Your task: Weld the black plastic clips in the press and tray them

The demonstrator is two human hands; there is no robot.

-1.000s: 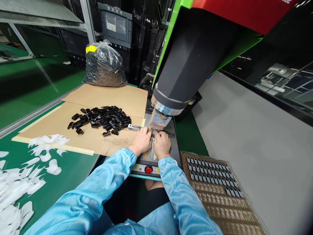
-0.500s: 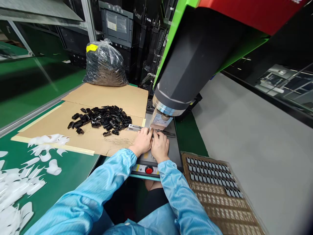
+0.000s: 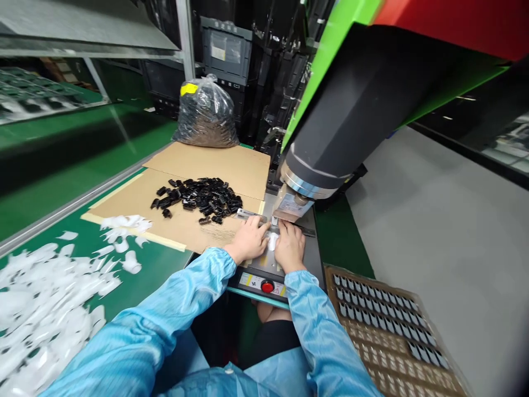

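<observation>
One white, smooth piece (image 3: pixel 272 241) is seen between two hands, just in front of one block-shaped press head (image 3: pixel 292 207). The left hand (image 3: pixel 250 240) and right hand (image 3: pixel 290 246) are laid, fingers bent, at one slim metal bar (image 3: pixel 247 213); whether anything is gripped by either cannot be told. Glossy black parts (image 3: pixel 206 196), too overlapped to be counted, are heaped on cardboard (image 3: pixel 235 160). In one brown tray (image 3: pixel 382 344), grey pieces (image 3: pixel 378 300) are set in three long rows and one short. One clear plastic bag (image 3: pixel 208 116) is filled with dark contents.
</observation>
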